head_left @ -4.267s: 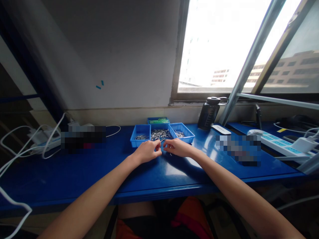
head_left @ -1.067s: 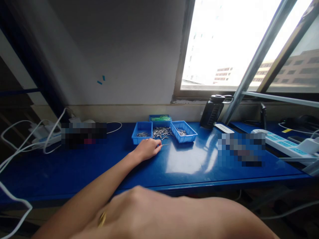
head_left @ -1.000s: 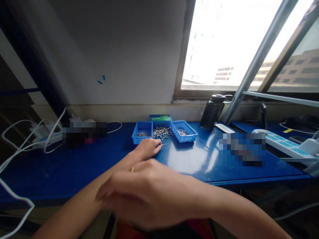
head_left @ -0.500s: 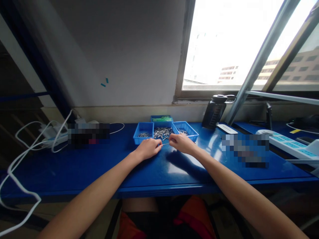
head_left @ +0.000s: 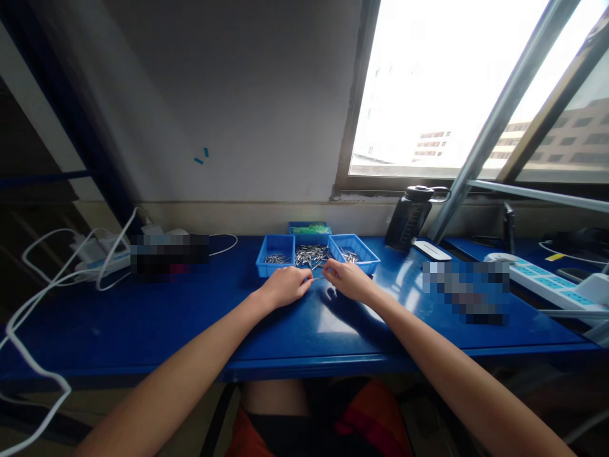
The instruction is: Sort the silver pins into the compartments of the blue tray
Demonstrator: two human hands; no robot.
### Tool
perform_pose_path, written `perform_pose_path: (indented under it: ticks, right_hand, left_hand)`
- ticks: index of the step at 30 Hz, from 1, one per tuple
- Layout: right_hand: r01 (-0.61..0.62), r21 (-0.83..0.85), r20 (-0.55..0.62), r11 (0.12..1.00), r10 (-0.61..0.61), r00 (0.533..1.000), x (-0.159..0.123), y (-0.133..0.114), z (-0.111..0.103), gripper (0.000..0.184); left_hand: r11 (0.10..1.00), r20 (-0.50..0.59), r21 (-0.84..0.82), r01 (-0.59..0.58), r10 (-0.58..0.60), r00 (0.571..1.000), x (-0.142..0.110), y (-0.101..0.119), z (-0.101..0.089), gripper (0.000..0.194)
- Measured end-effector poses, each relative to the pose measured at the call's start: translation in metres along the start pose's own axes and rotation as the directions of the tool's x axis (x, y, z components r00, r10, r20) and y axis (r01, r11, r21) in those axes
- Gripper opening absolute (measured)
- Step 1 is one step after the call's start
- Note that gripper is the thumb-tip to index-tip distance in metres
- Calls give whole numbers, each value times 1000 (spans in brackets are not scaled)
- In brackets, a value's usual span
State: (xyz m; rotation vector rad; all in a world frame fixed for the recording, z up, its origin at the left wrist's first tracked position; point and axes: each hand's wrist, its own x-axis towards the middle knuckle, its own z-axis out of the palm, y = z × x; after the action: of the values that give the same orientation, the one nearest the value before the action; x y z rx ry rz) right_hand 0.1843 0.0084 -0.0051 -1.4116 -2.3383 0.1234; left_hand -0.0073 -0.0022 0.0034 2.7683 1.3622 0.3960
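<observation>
My left hand is closed in a pinch on a thin metal pin, held just above the desk. Its other end reaches toward my right hand, whose fingertips are pinched together at that end. The pin is too small to make out in detail. Right behind my hands stand a left blue bin, a right blue bin and a middle one between them. Small silver metal pieces fill the middle bin, with smaller heaps in the two side bins.
A back blue bin holds green items. On the blue desk stand a black bottle, a white flat device and a white power strip at right. White cables trail at left. Two blurred patches hide other items.
My hands stay close together at nearly the same spot. The right fingers have shifted slightly along the pin. The whole view has moved a little.
</observation>
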Motion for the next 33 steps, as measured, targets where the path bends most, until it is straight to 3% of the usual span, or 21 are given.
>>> perform_pose_path:
  ticks: [10,17,24,29,33]
  right_hand:
    - [59,184,140,981,-86,986,-3,3,-3,26]
    - [82,186,168,979,-114,979,-2,6,1,21]
    - [119,47,114,992,-124,986,-3,1,5,18]
    - [73,67,25,995,-75,997,-3,1,-2,21]
    - [126,117,-91,985,-116,989,-5,-6,-8,22]
  left_hand:
    - [1000,-5,-3,30,-30,1000,0,-2,-1,30]
    - [998,-54,-50,28,-31,998,1,0,-3,28]
    - [994,-112,-62,-93,86,990,1,4,-3,22]
    - [1000,-119,6,27,-26,993,1,1,-5,28]
    - [997,-63,36,65,-62,996,2,-1,-1,31]
